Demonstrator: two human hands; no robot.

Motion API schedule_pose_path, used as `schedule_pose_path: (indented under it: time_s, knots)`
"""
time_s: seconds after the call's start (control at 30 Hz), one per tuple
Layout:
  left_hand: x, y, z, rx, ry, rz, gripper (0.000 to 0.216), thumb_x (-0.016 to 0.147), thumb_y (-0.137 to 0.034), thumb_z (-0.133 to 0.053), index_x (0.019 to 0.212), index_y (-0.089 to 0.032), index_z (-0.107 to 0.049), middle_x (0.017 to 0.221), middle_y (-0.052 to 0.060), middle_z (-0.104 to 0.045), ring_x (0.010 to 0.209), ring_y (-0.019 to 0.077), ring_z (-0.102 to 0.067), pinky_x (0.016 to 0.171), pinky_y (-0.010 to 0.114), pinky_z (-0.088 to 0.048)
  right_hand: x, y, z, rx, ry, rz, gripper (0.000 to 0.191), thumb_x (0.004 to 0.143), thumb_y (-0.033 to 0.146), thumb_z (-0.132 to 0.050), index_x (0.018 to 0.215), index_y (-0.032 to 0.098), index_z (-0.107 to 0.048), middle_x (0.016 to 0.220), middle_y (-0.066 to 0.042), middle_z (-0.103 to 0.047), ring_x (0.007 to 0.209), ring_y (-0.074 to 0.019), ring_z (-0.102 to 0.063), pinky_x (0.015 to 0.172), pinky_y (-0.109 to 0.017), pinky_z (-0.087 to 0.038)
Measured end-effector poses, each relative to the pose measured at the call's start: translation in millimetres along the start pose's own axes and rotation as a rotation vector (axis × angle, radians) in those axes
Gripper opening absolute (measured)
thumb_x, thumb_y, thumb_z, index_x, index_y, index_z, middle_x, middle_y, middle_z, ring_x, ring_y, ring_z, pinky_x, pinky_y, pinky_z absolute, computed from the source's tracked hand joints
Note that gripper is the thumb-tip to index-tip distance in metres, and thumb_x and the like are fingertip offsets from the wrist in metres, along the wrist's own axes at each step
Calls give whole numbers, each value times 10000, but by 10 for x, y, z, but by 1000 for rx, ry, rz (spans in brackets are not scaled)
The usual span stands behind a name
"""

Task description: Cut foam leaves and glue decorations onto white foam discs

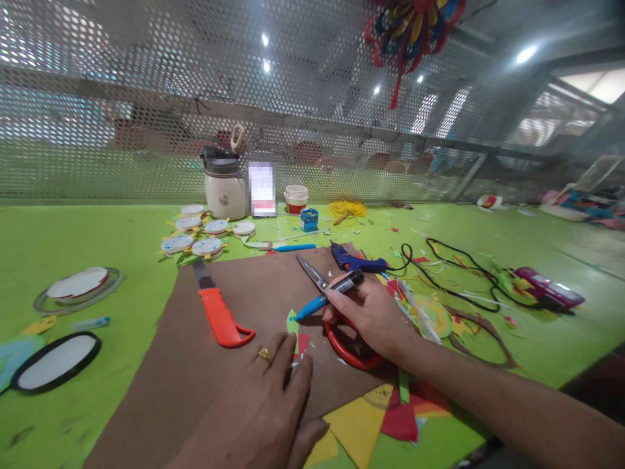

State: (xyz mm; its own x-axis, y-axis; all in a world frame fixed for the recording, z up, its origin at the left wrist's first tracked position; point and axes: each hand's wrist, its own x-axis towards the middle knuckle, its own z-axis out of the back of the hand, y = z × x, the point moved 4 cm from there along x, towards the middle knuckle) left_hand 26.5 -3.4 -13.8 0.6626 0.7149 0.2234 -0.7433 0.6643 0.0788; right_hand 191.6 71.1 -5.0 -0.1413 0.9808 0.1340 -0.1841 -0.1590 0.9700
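In the head view my right hand (359,303) grips a blue marker (315,303) with a black end. Its tip rests on a small green paper leaf (291,320), where a blue mark shows. My left hand (273,384), wearing a ring, lies with fingers extended over the leaf's lower end, on the brown board (195,384). Beneath my right hand are red-handled scissors (342,345), blades pointing away and partly hidden. An orange utility knife (219,316) lies to the left on the board. Red paper scraps (303,343) sit beside my left fingertips.
Beyond the board lie a blue glue gun (356,259), a blue paint jar (309,220) and several white discs (208,246). A black cord (469,299) and paper scraps spread to the right. A black-rimmed oval (56,361) lies left. A perforated screen (312,143) stands behind.
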Motion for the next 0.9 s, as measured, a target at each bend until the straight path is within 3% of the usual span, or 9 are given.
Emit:
schedule_pose_path:
  time_s: [0.43, 0.9]
  knots:
    - [3, 8, -15, 70, 3, -33, 487, 844, -469, -560, 1215, -163, -639, 1247, 193, -646, 1150, 375, -589, 881, 477, -538, -15, 98, -16, -207, 17, 48, 165, 891, 299, -537, 809, 172, -602, 664, -14, -689, 648, -154, -674, 655, -260, -532]
    - [-6, 10, -22, 44, -56, -36, 480, 832, -452, -583, 1208, -160, -639, 1248, 192, -645, 1150, 381, -588, 896, 489, -531, -22, 107, -17, -211, 13, 25, 172, 893, 286, -540, 778, 178, -607, 670, -17, -698, 663, -158, -680, 667, -266, -536]
